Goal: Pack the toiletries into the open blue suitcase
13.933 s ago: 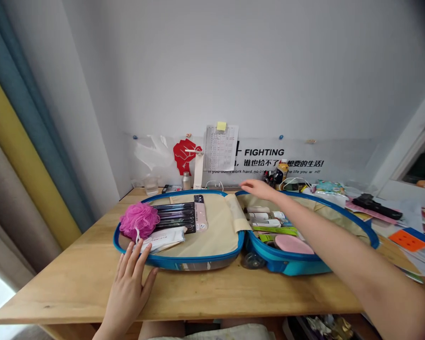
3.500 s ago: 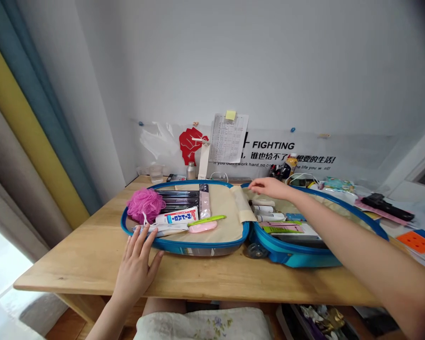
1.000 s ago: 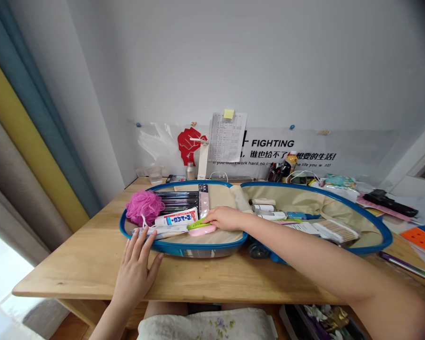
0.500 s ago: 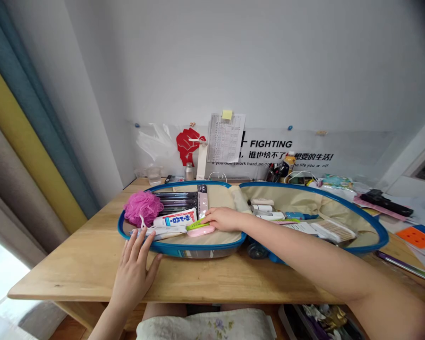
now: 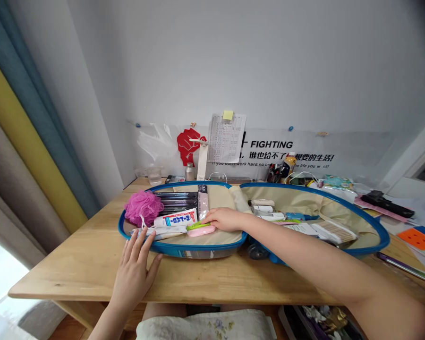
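Head view: your wooden tabletop [image 5: 74,269] carries an open, blue-rimmed suitcase [image 5: 198,246] across its far half. Your right hand [image 5: 225,219] lies inside the suitcase's left compartment, and your left hand [image 5: 132,278] is open and empty, its fingers spread at the near rim. In that compartment sit a pink mesh bath puff [image 5: 143,208] and a toothpaste tube [image 5: 175,218]. Beside the tube, your right fingers touch a pink case [image 5: 201,231] and a lime-green handle [image 5: 194,226]; you can't tell whether they're gripping either or just resting there.
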`<move>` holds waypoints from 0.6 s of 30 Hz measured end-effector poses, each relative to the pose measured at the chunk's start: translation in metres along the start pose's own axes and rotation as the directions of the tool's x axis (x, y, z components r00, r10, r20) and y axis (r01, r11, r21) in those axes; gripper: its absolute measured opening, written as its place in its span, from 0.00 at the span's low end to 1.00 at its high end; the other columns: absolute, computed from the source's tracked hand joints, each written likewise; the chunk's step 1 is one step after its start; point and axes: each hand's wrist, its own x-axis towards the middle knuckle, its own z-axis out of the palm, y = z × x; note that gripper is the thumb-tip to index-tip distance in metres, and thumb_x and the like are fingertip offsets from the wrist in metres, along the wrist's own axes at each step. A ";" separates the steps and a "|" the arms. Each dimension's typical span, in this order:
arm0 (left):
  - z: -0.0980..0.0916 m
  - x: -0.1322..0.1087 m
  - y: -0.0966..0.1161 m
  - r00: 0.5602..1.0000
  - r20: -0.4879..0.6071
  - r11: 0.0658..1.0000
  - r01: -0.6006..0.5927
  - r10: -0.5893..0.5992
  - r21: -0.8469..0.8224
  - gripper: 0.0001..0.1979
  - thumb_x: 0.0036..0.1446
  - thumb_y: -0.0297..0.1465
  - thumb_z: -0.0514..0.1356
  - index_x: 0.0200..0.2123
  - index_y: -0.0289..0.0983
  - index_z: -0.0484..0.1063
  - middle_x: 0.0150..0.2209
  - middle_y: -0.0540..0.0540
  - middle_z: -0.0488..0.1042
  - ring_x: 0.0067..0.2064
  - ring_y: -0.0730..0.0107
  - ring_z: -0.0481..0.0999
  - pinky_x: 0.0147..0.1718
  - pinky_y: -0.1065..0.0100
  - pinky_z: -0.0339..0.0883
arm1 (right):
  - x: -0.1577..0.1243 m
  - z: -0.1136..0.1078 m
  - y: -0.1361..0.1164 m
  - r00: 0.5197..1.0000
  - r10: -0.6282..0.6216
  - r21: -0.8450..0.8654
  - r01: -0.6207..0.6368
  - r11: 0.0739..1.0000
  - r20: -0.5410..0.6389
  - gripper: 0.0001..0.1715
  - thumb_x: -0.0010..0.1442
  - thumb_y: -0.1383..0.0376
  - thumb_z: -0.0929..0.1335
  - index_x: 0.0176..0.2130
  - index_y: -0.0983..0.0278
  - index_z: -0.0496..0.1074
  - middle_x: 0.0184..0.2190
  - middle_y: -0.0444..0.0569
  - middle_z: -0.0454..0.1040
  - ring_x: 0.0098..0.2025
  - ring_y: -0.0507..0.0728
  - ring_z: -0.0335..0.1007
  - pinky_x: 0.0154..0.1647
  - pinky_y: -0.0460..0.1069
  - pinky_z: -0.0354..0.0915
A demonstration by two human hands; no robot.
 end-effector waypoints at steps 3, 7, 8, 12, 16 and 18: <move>0.001 0.000 0.000 1.000 -0.001 1.000 0.000 0.000 0.005 0.32 0.64 0.37 0.51 0.69 0.42 0.44 0.67 0.39 0.55 0.69 0.49 0.49 0.62 0.46 0.52 | -0.004 -0.008 -0.001 0.999 -0.003 0.044 0.005 0.999 -0.052 0.26 0.60 0.70 0.61 0.55 0.59 0.72 0.56 0.49 0.71 0.56 0.56 0.67 0.57 0.50 0.61; 0.000 0.000 0.000 1.000 -0.004 1.000 0.002 -0.002 -0.004 0.32 0.64 0.37 0.51 0.68 0.42 0.45 0.66 0.39 0.56 0.69 0.49 0.49 0.62 0.46 0.52 | -0.022 -0.039 0.004 0.959 0.102 0.098 -0.079 0.992 -0.264 0.24 0.61 0.66 0.61 0.55 0.58 0.72 0.55 0.50 0.71 0.56 0.57 0.67 0.59 0.52 0.61; 0.000 0.000 0.000 1.000 -0.008 1.000 0.002 -0.002 -0.007 0.32 0.64 0.37 0.51 0.68 0.42 0.45 0.66 0.39 0.56 0.69 0.49 0.49 0.63 0.47 0.52 | -0.029 -0.049 0.008 0.938 0.145 0.116 -0.114 0.987 -0.316 0.24 0.62 0.66 0.60 0.55 0.58 0.72 0.54 0.49 0.72 0.55 0.57 0.68 0.58 0.53 0.61; -0.001 0.000 0.000 1.000 -0.011 1.000 0.004 -0.004 -0.011 0.32 0.64 0.36 0.52 0.68 0.42 0.45 0.66 0.40 0.56 0.69 0.49 0.49 0.62 0.46 0.52 | -0.071 -0.078 0.037 0.876 0.342 0.140 -0.313 0.940 -0.339 0.18 0.60 0.62 0.62 0.46 0.60 0.75 0.47 0.48 0.77 0.49 0.57 0.72 0.53 0.52 0.64; -0.001 0.000 -0.001 1.000 -0.006 1.000 0.000 0.000 -0.007 0.33 0.64 0.37 0.52 0.69 0.43 0.43 0.67 0.39 0.54 0.69 0.49 0.49 0.62 0.46 0.53 | -0.118 -0.072 0.070 0.859 0.507 0.000 -0.509 0.861 -0.075 0.14 0.55 0.61 0.65 0.39 0.62 0.76 0.40 0.50 0.79 0.41 0.58 0.74 0.43 0.51 0.66; -0.001 0.000 0.000 1.000 -0.006 1.000 0.006 -0.006 -0.008 0.33 0.64 0.37 0.51 0.69 0.43 0.43 0.67 0.40 0.53 0.69 0.49 0.49 0.62 0.45 0.53 | -0.139 -0.060 0.081 0.838 0.545 -0.060 -0.545 0.836 -0.013 0.14 0.51 0.62 0.66 0.38 0.62 0.76 0.40 0.51 0.78 0.42 0.60 0.74 0.41 0.51 0.66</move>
